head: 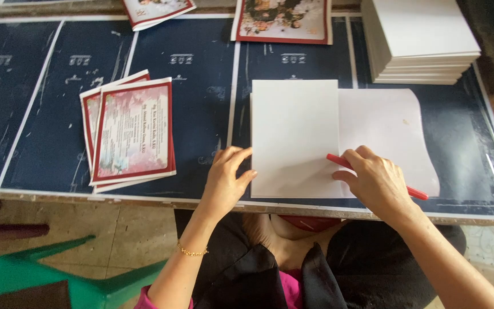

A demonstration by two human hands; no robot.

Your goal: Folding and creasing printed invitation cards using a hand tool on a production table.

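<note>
A folded white card (294, 134) lies on the dark blue table top (201, 103), its thinner right flap (390, 131) spread flat. My left hand (227, 180) rests at the card's lower left corner, fingers bent and touching its edge. My right hand (375, 180) grips a red stick-like tool (338, 162) and presses it on the card along the fold line near the bottom.
A small pile of printed cards with red borders (132, 131) lies to the left. A stack of white cards (421, 43) stands at the back right. More printed sheets (284, 20) lie along the far edge. A green plastic stool (58, 280) is below left.
</note>
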